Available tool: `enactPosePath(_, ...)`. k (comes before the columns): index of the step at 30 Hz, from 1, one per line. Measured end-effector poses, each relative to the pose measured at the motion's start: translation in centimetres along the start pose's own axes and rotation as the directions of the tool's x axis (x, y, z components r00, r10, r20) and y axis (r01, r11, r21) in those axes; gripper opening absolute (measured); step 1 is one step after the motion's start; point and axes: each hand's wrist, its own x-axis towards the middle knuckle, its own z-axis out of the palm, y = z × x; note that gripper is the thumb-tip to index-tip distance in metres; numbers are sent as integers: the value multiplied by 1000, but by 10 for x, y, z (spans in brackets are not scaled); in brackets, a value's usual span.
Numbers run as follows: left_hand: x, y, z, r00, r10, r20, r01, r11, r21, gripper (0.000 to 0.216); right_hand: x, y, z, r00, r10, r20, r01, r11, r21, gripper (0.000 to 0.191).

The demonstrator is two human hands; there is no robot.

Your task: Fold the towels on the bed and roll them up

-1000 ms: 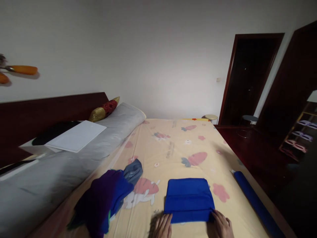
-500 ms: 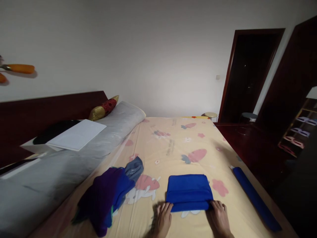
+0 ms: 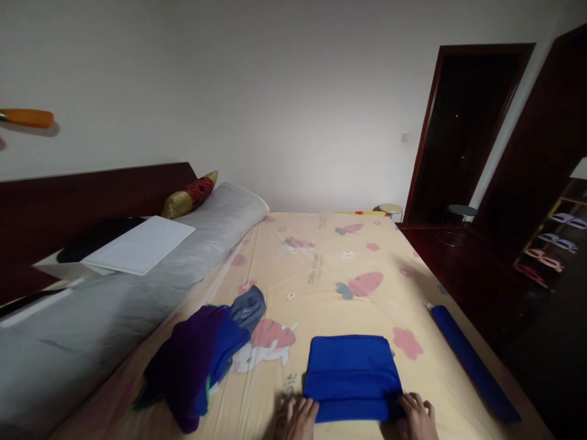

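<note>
A blue cloth [image 3: 351, 360], folded into a flat rectangle with raised creases across it, lies on the bed before me. At its near left corner, the curled fingers of my left hand [image 3: 300, 420] grip the edge. My right hand [image 3: 417, 417] pinches the near right corner in the same way; both thumbs are mostly hidden. Left of the cloth sits a crumpled heap of purple and blue clothing [image 3: 197, 360] with a grey-blue piece at its far end. Along the bed's right side rests a long, narrow blue roll [image 3: 474, 363].
A patterned sheet [image 3: 321, 305] covers the bed. Along the left runs a long grey pillow [image 3: 183, 269], with a white board [image 3: 142, 244] and a red-gold cushion [image 3: 190, 195] near the dark headboard [image 3: 92, 189]. Stools [image 3: 461, 212] and a shoe rack [image 3: 550, 244] stand beyond the right edge.
The blue cloth and both hands have shifted nearer to me, lower in the view. Both hands keep to its near corners. The clothing heap and the blue roll stay in place.
</note>
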Motion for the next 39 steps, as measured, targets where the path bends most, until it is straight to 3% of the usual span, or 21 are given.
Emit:
enactPosePath(3,12,25,32,984,165,-60,-160,984,73,58,7,-22,8,994,-112,18,111,993,43,43)
enactPosePath(5,24,48,49,922,347,-169,-331,936,120,66,13,-46,13,972,-224,67,215,970,116,45)
enactPosePath(8,34,66,57,823,442,-358,-394,897,203,73,19,-70,24,956,-277,94,262,955,140,47)
enactPosePath(10,33,56,50,795,431,-427,-348,900,261,73,21,-68,33,964,-260,48,255,962,93,49)
enactPosePath(13,22,14,32,782,415,-465,-271,898,347,67,20,-40,39,977,-197,-81,199,980,20,48)
enactPosePath(16,10,-28,20,749,427,-507,-236,887,397,56,19,-6,31,975,-168,-144,176,983,50,41)
enactPosePath(18,8,-39,15,719,429,-547,-235,890,390,45,24,8,17,973,-111,-201,137,983,125,41)
enactPosePath(20,15,-36,8,740,346,-577,-191,930,314,36,37,13,1,966,7,-259,55,971,231,46)
enactPosePath(22,31,-23,-4,811,181,-557,-95,979,179,34,57,12,-13,965,117,-235,-29,938,346,52)
enactPosePath(24,52,-8,-19,889,25,-458,1,998,56,39,82,8,-21,970,178,-164,-95,903,419,54)
enactPosePath(26,76,2,-34,934,-53,-353,57,998,-1,43,106,4,-22,969,211,-131,-136,894,428,53)
enactPosePath(31,118,6,-52,966,-26,-258,31,999,14,44,140,-4,-17,960,248,-132,-188,917,352,42)
enactPosePath(39,138,1,-69,985,-12,-174,29,995,92,38,150,-9,-13,968,219,-125,-174,939,296,28)
